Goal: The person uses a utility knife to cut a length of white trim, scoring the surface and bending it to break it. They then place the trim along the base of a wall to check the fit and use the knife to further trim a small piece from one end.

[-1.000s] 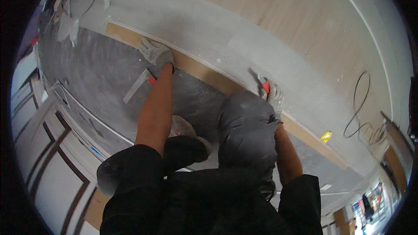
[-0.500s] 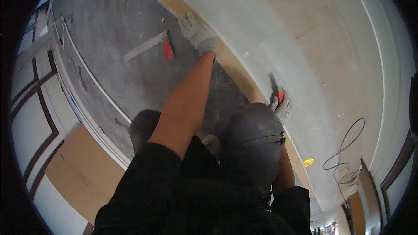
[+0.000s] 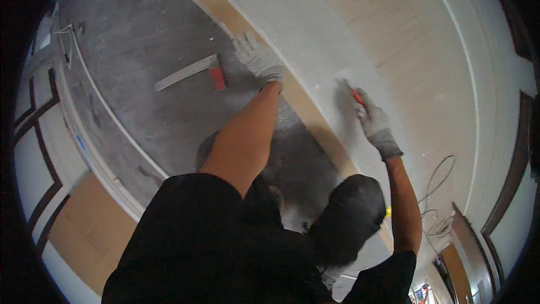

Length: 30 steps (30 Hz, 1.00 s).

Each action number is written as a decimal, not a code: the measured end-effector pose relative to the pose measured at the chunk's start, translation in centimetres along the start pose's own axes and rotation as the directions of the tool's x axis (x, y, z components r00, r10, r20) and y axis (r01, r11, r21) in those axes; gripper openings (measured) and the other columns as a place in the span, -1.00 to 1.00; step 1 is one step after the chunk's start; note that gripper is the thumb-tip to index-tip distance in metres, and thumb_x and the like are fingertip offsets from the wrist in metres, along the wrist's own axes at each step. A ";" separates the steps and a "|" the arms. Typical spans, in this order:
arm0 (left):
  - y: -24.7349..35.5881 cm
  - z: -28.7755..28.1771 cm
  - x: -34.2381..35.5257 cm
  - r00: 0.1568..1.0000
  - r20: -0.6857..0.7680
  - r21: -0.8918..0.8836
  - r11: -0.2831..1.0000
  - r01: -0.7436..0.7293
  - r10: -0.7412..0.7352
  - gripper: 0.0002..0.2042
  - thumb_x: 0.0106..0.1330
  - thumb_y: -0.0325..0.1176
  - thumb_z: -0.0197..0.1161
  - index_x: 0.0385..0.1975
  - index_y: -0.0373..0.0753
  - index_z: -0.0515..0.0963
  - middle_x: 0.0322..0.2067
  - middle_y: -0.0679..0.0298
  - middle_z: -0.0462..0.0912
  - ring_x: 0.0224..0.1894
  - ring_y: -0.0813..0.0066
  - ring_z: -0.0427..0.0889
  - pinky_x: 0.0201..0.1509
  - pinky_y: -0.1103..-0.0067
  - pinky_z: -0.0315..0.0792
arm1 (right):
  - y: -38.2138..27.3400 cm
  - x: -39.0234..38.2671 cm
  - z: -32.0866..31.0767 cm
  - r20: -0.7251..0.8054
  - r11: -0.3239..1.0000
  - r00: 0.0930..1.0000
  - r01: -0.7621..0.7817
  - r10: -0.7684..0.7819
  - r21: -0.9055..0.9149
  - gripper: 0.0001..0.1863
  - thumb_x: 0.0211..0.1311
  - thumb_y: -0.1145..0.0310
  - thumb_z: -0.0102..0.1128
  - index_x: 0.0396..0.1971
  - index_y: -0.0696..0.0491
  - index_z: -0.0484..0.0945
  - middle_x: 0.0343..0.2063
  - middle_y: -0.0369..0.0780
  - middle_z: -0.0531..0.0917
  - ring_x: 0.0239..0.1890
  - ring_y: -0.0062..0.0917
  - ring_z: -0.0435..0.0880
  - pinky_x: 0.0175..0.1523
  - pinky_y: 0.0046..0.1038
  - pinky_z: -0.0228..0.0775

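My left hand (image 3: 259, 59), in a pale grey work glove, lies with fingers stretched out across the edge of a long tan strip (image 3: 306, 104) bordering a pale grey surface (image 3: 306, 28). My right hand (image 3: 372, 119), gloved too, is wrapped round a red-handled tool (image 3: 356, 97) with a narrow grey tip. The tip points away to the left, above the pale grey surface; whether it touches is unclear. On the dark floor left of my left hand rests a try square (image 3: 218, 77) with a red stock and a metal blade.
A thin white pipe or cord (image 3: 107, 104) runs along the dark floor (image 3: 135, 22) at the left. Beyond it lies a brown board (image 3: 90, 231) by white panels. A coiled grey cable (image 3: 439, 222) lies at the right, and a small yellow item (image 3: 388, 212) shows behind my right forearm.
My right hand has come from beside my knee out over the pale grey surface, carrying the red-handled tool. The left hand stays at the tan strip while the view has shifted slightly.
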<state>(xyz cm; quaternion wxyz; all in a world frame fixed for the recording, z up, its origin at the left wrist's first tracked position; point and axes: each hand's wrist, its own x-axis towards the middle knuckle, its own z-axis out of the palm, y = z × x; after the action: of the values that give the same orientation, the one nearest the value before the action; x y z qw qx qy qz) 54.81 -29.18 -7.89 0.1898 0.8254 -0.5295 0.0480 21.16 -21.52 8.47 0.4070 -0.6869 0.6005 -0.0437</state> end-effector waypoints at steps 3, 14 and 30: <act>-0.2 0.3 1.0 0.997 -0.041 -0.014 0.997 0.072 -0.072 -0.33 0.46 -0.21 0.16 0.52 -0.31 0.22 0.55 -0.07 0.17 0.63 -0.20 0.01 0.66 -0.01 -0.09 | -5.1 5.7 0.9 0.035 0.997 0.998 0.059 -0.058 -0.040 -0.39 0.63 0.00 -0.04 0.56 -0.11 0.26 0.05 0.14 0.71 0.15 0.13 0.67 0.21 0.00 0.52; 0.4 0.1 0.4 0.987 -0.048 -0.161 0.976 0.143 -0.153 -0.34 0.36 -0.21 0.24 0.46 -0.26 0.32 0.50 -0.04 0.28 0.61 -0.16 0.09 0.61 -0.03 0.00 | -15.3 16.0 8.6 0.046 0.967 0.986 0.166 -0.161 -0.192 -0.50 0.63 0.17 -0.09 0.48 -0.17 0.33 0.07 0.08 0.71 0.09 0.06 0.72 0.19 0.04 0.55; 0.8 0.2 1.5 0.986 -0.094 -0.083 0.988 0.129 -0.137 -0.34 0.37 -0.19 0.27 0.47 -0.19 0.31 0.53 0.05 0.22 0.63 -0.07 0.09 0.63 -0.01 0.06 | -16.4 16.6 8.6 0.120 0.932 0.976 0.208 -0.179 -0.298 -0.43 0.59 0.22 -0.10 0.55 -0.16 0.25 0.15 0.10 0.68 0.15 0.05 0.71 0.25 0.03 0.54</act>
<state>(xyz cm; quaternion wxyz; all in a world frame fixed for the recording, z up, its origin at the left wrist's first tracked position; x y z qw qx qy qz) 54.68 -30.78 -7.41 0.2501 0.8477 -0.4644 0.0559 43.43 -32.24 5.69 0.3151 -0.7991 0.5103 0.0420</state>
